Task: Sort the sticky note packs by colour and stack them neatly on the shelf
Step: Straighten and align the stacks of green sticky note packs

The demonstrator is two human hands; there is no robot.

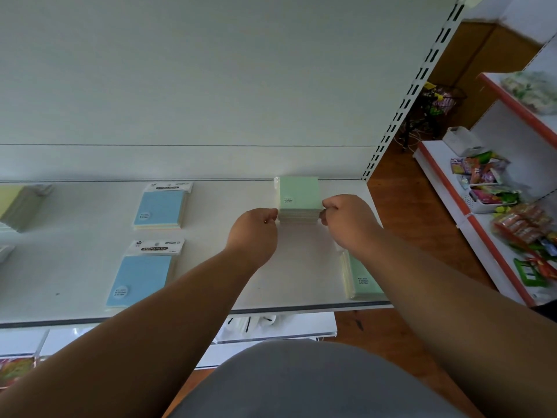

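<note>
I see the green stack (299, 198) at the shelf's (90, 267) back right, pinched between both hands | left hand (255, 233) curled against its left edge | right hand (346, 220) curled against its right | blue packs (159, 210) well left, headers reading "STICKY NOTE" | another green pack (363, 276) under my right forearm.

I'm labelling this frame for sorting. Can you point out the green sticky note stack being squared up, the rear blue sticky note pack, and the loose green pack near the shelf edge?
green stack (299, 193): head view, top sheet.
rear blue pack (161, 208): head view, blue face.
loose green pack (366, 279): head view, exposed face beside the right forearm.
</note>
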